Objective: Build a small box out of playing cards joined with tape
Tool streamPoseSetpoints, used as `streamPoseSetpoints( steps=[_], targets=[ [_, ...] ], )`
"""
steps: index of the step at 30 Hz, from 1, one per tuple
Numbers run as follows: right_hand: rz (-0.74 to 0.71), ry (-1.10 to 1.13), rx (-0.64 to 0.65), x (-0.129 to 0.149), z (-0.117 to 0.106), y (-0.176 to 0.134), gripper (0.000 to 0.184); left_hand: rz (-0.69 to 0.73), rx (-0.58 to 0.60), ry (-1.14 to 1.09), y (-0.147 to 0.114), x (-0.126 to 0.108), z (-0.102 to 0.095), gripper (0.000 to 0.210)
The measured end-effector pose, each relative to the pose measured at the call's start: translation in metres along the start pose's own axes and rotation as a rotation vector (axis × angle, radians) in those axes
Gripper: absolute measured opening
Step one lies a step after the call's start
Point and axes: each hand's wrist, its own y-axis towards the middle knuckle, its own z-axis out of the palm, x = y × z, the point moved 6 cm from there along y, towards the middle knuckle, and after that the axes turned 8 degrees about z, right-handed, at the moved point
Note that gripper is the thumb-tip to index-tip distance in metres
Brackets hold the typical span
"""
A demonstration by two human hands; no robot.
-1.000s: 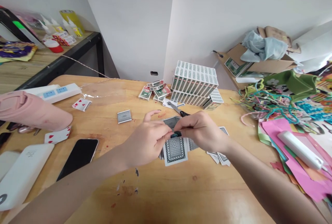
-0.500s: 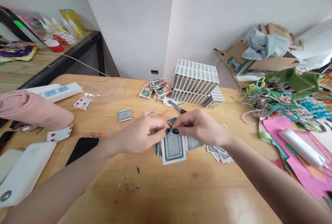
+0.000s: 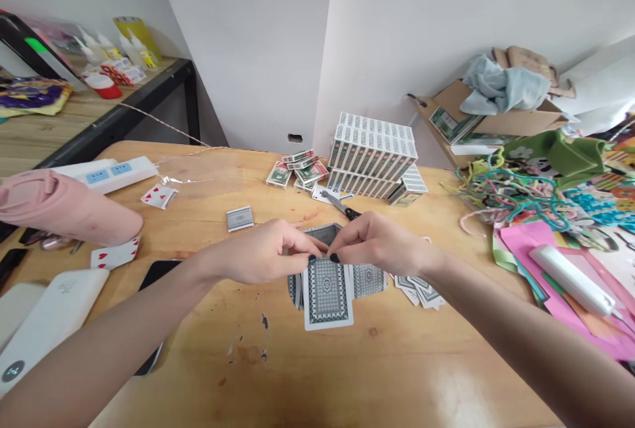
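A rectangular playing card with a grey-and-white patterned back (image 3: 327, 292) faces the wearer, showing a plain white border, a band of dark zigzag trim inside it, a fine grid over the middle and a small round medallion at the centre. It looks flat and uncreased over the part that shows, and its long sides run almost straight towards the wearer. The card is between the two hands and a little below them in the view, its far short edge at the fingertips and its near short edge free over the pale brown wooden bench (image 3: 372, 375). The left hand (image 3: 262, 249) has its thumb and fingers closed at the far left corner, and the right hand (image 3: 381, 243) pinches just beside it, the two dark-painted thumbnails near each other. Grey patterned cards joined in a folded, upright-walled shape (image 3: 368, 279) show behind the card and on both sides of it; the fingers hide the far edge, so whether the card is fixed to that shape or only held against it is hard to tell. A loose pile of grey-backed playing cards (image 3: 421, 290) lies just beyond the right wrist, and scissors with black handles and grey blades (image 3: 341, 205) rest past the right hand's knuckles. A small grey card with folded white edges (image 3: 240, 218) lies alone beyond the left hand.
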Motion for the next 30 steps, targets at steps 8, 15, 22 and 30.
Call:
streamPoseSetpoints(
  steps=[8,15,22,30],
  targets=[
    [0.005,0.071,0.155,0.000,0.003,0.000,0.030,0.007,0.131,-0.187,-0.003,0.002,-0.001,0.035],
    [-0.010,0.101,0.211,0.000,0.005,-0.002,0.034,0.040,0.172,-0.142,-0.003,-0.003,-0.004,0.041],
    [-0.044,0.128,0.119,-0.001,-0.012,-0.002,0.028,-0.005,-0.088,0.301,-0.015,-0.006,-0.015,0.036],
    [-0.086,0.258,0.114,0.005,-0.015,0.004,0.026,0.152,-0.292,0.979,-0.024,-0.044,0.017,0.069]
  ],
)
